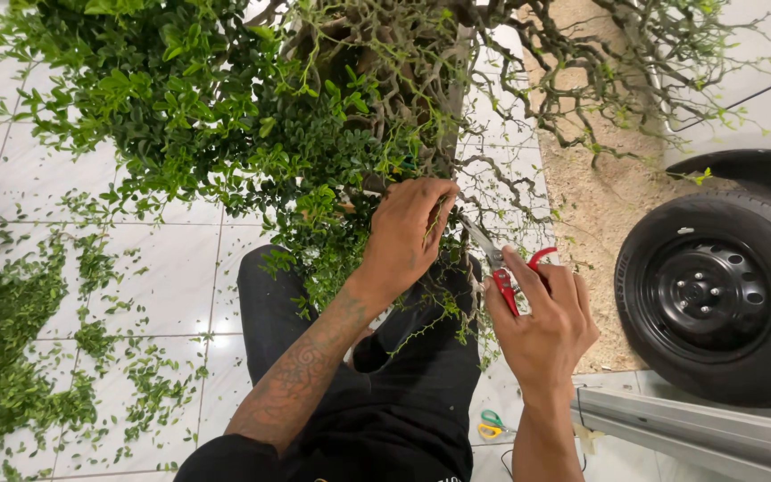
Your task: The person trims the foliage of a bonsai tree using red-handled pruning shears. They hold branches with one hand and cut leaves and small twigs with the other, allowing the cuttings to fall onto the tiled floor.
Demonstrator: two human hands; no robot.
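A leafy shrub (225, 107) with twisted, bare branches (528, 98) fills the top of the view. My left hand (408, 234) reaches into the foliage and pinches a thin green twig near the trunk. My right hand (542, 317) grips red-handled pruning shears (503, 268), whose metal blades point up-left toward the twig, just right of my left hand. My black-trousered legs (385, 393) lie below both hands.
Cut leaves (11, 330) lie scattered over the white floor tiles on the left. A car wheel (720, 295) stands at the right on a sandy strip. A metal rail (698, 433) runs along the bottom right. Small green-and-yellow scissors (491, 425) lie on the floor.
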